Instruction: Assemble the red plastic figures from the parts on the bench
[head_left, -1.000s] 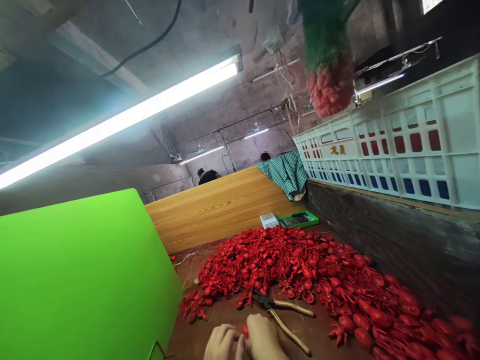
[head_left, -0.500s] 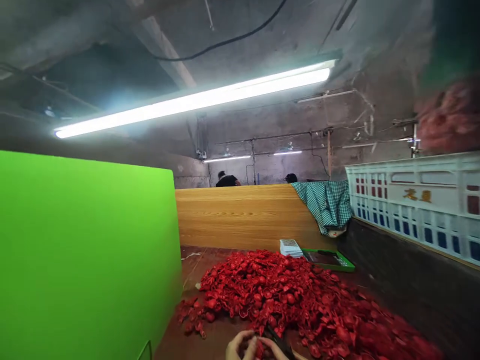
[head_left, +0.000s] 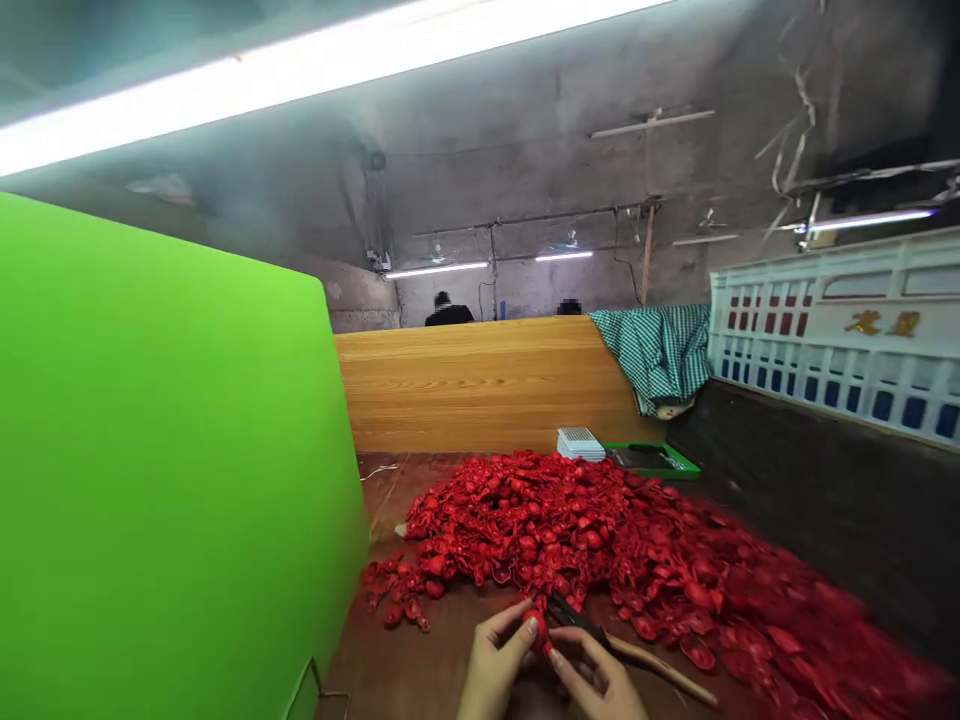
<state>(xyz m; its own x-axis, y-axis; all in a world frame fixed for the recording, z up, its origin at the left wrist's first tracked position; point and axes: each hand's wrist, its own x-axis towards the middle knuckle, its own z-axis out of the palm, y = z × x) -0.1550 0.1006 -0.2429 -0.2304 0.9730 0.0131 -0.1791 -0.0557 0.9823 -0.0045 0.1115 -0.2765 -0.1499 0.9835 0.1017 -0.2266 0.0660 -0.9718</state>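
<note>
We pinched small red moulded plastic piece (head_left: 535,626) in left hand (head_left: 496,665), right hand (head_left: 592,682) close beside, grip unclear; steady fingertip hold suited; tan-handled steel pliers (head_left: 660,664) lay alongside, before big red plastic heap (head_left: 540,530).

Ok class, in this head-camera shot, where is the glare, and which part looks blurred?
Head view: the fluorescent tube burns out white along the top edge; the red moulded pieces smear at lower right; the left hand and right hand stay fairly sharp.

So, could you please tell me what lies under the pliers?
The handles of the pliers lie on the brown worktop; the right hand and red moulded pieces hide their head's underside.
</note>
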